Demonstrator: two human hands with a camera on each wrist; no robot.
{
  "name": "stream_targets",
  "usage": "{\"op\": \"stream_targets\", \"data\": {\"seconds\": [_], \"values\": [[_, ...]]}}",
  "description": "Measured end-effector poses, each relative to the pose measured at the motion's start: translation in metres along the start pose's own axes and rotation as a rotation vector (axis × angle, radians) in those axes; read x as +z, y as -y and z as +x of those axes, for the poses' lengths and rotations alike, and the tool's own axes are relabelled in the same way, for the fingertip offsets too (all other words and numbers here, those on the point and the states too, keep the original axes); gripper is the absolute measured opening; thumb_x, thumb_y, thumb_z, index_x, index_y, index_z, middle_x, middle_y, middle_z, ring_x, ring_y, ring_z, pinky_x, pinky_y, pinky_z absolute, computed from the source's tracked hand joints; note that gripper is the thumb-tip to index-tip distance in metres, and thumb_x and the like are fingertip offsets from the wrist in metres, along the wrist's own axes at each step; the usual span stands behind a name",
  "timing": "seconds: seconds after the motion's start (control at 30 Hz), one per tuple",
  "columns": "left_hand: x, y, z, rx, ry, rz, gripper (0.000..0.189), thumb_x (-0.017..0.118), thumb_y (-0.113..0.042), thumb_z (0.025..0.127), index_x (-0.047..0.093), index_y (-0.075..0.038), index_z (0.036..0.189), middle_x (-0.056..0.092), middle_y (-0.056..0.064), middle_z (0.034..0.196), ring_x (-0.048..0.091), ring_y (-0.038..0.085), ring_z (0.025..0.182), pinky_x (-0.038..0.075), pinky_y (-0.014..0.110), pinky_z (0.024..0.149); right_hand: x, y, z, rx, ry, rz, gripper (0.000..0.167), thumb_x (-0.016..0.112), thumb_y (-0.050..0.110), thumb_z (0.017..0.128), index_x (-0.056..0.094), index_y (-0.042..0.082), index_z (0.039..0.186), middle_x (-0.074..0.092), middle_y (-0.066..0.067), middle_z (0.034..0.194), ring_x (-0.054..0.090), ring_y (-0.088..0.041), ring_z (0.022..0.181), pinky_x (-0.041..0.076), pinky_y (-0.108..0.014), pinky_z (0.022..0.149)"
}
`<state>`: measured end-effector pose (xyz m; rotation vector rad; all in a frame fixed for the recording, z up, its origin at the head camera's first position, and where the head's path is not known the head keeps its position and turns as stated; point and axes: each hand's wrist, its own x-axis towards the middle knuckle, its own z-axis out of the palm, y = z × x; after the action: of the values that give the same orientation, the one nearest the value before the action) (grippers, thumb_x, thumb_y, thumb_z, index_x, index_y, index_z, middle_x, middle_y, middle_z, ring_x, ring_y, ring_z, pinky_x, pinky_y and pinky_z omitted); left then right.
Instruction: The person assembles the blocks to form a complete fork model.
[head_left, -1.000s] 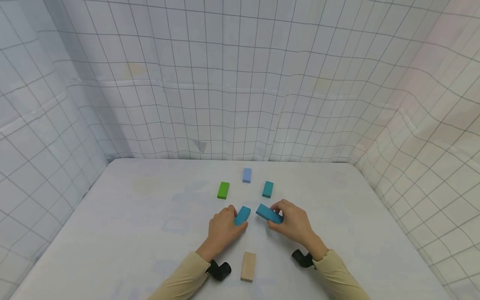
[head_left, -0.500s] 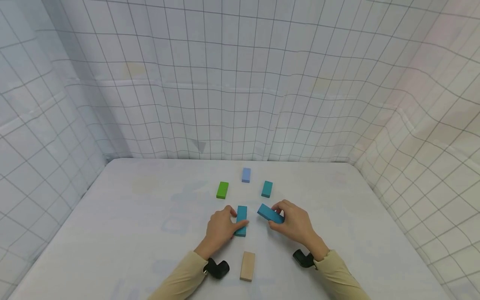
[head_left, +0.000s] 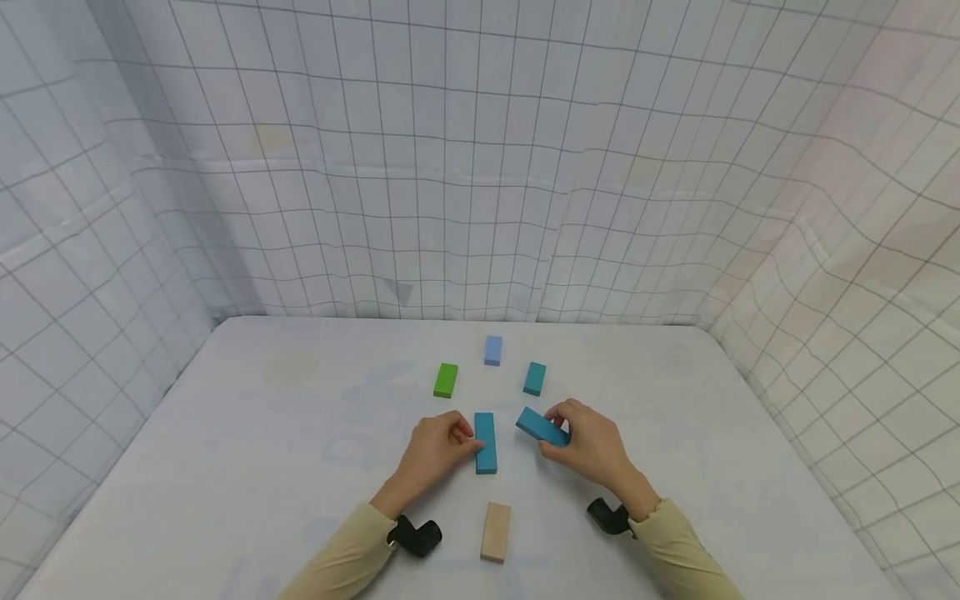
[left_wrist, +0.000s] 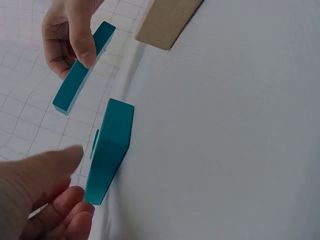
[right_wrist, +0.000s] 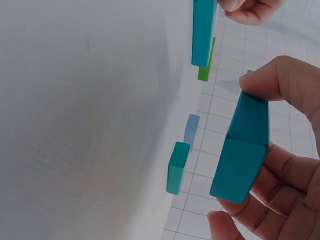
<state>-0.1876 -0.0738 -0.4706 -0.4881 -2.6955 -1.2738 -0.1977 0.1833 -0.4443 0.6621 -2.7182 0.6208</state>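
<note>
A blue block (head_left: 486, 443) lies flat on the white table, its long side running away from me. Just left of it is my left hand (head_left: 435, 450); in the left wrist view the thumb (left_wrist: 70, 157) and loosely bent fingers hold nothing, with a gap between the thumb and the block. My right hand (head_left: 588, 440) pinches a second blue block (right_wrist: 242, 155) between thumb and fingers, above the table and slanted. That block's near end is hidden by the hand in the head view.
Farther back lie a green block (head_left: 446, 380), a light blue block (head_left: 492, 351) and a teal block (head_left: 535, 378). A plain wooden block (head_left: 496, 532) lies nearest me, between the forearms. White grid-lined cloth (head_left: 480, 167) hangs behind the table (head_left: 300, 433) and along both sides.
My left hand has set its blue block straight on the table, let go and drawn back slightly left. My right hand has stayed nearly still with its blue block.
</note>
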Motion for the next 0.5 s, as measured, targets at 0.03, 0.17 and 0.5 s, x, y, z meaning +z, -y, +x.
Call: {"op": "stream_targets", "data": {"seconds": [0.03, 0.17, 0.5], "values": [[-0.0005, 0.0006, 0.0002, 0.052, 0.009, 0.013, 0.02, 0.079, -0.02, 0.079, 0.063, -0.009, 0.084, 0.06, -0.006, 0.075, 0.056, 0.01, 0.067, 0.047, 0.027, 0.063, 0.0003, -0.0001, -0.0001, -0.002, -0.002, -0.001, 0.033, 0.082, 0.029, 0.07, 0.067, 0.015, 0.095, 0.055, 0.011, 0.083, 0.046, -0.003, 0.063, 0.04, -0.021, 0.053], [-0.0008, 0.002, -0.0001, 0.223, 0.136, 0.068, 0.031, 0.081, -0.021, 0.077, 0.068, -0.006, 0.1, 0.062, 0.008, 0.11, 0.056, 0.024, 0.104, 0.046, 0.038, 0.089, 0.0019, -0.0005, -0.0002, -0.024, -0.012, -0.003, 0.033, 0.082, 0.028, 0.071, 0.067, 0.014, 0.096, 0.056, 0.011, 0.084, 0.046, -0.003, 0.063, 0.04, -0.021, 0.053], [-0.0036, 0.0052, -0.003, 0.288, 0.281, 0.158, 0.045, 0.078, -0.022, 0.081, 0.065, -0.005, 0.12, 0.05, 0.012, 0.136, 0.04, 0.03, 0.13, 0.035, 0.044, 0.102, 0.0034, -0.0014, 0.0029, -0.035, -0.006, -0.008, 0.033, 0.082, 0.028, 0.072, 0.066, 0.014, 0.098, 0.058, 0.009, 0.085, 0.047, -0.003, 0.063, 0.04, -0.02, 0.053]]}}
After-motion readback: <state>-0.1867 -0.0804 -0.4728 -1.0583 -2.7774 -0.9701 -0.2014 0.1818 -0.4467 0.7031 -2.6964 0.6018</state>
